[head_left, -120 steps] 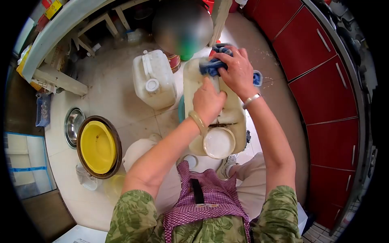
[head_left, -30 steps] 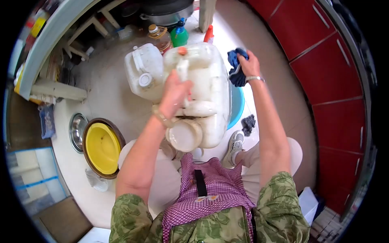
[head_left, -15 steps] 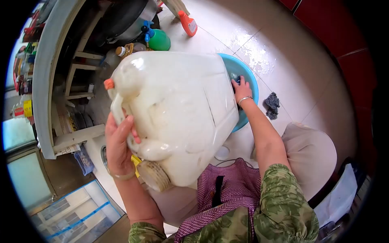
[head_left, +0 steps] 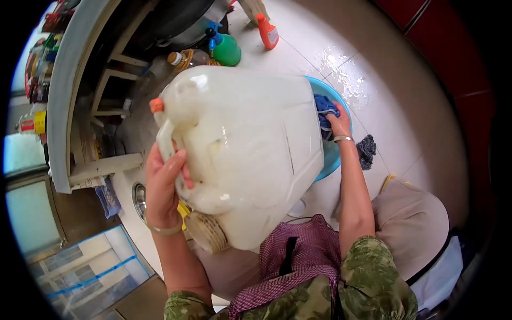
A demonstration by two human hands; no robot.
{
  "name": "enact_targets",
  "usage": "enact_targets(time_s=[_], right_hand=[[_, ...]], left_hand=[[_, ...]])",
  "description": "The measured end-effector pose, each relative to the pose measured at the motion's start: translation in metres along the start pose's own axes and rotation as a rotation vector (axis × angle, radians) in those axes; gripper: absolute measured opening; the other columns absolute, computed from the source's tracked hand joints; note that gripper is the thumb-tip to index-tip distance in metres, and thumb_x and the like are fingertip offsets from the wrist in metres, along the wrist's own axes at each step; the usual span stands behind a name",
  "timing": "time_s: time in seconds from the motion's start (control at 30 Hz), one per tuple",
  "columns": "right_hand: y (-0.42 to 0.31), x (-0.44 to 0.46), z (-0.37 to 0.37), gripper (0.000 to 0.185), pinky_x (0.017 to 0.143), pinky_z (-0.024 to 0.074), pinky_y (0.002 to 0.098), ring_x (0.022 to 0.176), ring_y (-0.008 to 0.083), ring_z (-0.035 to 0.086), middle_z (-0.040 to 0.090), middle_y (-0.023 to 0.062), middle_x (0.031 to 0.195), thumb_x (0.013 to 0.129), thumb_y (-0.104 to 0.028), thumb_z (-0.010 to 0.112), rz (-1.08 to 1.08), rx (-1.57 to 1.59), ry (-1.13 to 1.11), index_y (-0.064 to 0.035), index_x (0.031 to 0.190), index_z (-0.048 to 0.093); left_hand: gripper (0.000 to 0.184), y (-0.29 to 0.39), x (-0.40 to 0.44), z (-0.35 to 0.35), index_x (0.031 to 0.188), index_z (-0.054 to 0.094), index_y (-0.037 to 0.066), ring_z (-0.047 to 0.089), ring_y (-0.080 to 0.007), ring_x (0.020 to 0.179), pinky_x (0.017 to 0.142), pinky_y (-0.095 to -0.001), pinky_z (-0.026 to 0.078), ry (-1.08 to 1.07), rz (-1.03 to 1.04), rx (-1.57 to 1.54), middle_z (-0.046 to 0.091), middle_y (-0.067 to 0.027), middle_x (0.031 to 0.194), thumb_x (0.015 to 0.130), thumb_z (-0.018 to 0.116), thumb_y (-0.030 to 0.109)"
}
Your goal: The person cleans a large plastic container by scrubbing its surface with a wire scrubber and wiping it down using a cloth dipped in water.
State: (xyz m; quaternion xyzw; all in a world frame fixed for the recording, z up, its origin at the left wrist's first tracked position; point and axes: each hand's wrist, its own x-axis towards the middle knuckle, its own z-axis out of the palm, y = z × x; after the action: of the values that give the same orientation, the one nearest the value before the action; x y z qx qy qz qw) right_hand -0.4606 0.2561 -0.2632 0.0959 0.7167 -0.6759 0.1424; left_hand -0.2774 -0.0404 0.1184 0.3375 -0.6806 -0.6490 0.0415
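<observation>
A large white plastic jerrycan (head_left: 250, 144) fills the middle of the view, tilted on its side above my lap. My left hand (head_left: 166, 173) is wrapped round its moulded handle, near the orange cap (head_left: 157, 105). The wide ribbed cap (head_left: 205, 233) points down toward my left forearm. At the right, my right hand (head_left: 340, 121) is closed on a wet blue cloth (head_left: 325, 113) over a light-blue basin (head_left: 333, 160). Part of the basin and its contents is hidden behind the jerrycan.
On the wet tiled floor lies a dark grey scrubbing cloth (head_left: 366, 151). An orange-red bottle (head_left: 268, 32), a green spray bottle (head_left: 226, 50) and an oil bottle (head_left: 186, 58) stand beyond the jerrycan. A wooden shelf frame (head_left: 106, 160) rises at the left; a metal bowl (head_left: 139, 200) sits below it.
My right hand has lifted the blue cloth up out of the basin into view. The view has shifted slightly, and my left hand keeps its hold on the jerrycan's handle.
</observation>
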Motion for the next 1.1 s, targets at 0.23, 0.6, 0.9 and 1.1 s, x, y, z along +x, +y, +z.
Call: enact_targets(time_s=[0.23,0.6,0.9,1.1], right_hand=[[-0.225,-0.135,0.033,0.064,0.108,0.0417,0.0356,0.122,0.021,0.056,0.058,0.0096,0.133,0.082,-0.006,0.068,-0.463,0.268,-0.32,-0.004,0.143,0.048],[-0.131,-0.042,0.074,0.045,0.104,0.0456,0.0407,0.119,0.0369,0.056,0.058,0.0192,0.126,0.077,-0.02,0.063,-0.538,-0.263,0.035,-0.016,0.121,0.068],[-0.136,-0.117,0.03,0.035,0.095,0.0489,0.0388,0.11,0.0338,0.061,0.063,0.0163,0.118,0.085,-0.022,0.066,-0.46,-0.248,0.008,-0.0097,0.118,0.068],[-0.122,-0.104,0.013,0.037,0.081,0.0523,0.0324,0.09,0.0224,0.067,0.07,0.0153,0.102,0.084,-0.018,0.067,-0.097,-0.027,0.01,-0.0024,0.118,0.067]], left_hand=[[0.027,-0.012,0.004,0.001,0.116,0.055,0.001,0.052,-0.0063,0.054,0.045,-0.0223,0.046,-0.056,0.046,-0.061,0.057,-0.0001,0.078,0.092,0.063,0.009],[0.014,-0.047,0.018,0.018,0.104,0.055,0.006,0.051,-0.0097,0.049,0.044,-0.0236,0.046,-0.105,0.031,-0.184,0.054,0.0003,0.066,0.092,0.059,0.008],[0.011,-0.039,0.034,0.038,0.091,0.054,0.009,0.048,-0.0086,0.048,0.043,-0.0238,0.043,-0.073,-0.066,-0.28,0.052,0.002,0.064,0.091,0.064,0.013],[0.018,-0.02,0.016,0.064,0.103,0.055,0.007,0.049,-0.0095,0.049,0.042,-0.0247,0.043,-0.137,0.008,-0.234,0.053,0.0009,0.065,0.089,0.067,0.009]])
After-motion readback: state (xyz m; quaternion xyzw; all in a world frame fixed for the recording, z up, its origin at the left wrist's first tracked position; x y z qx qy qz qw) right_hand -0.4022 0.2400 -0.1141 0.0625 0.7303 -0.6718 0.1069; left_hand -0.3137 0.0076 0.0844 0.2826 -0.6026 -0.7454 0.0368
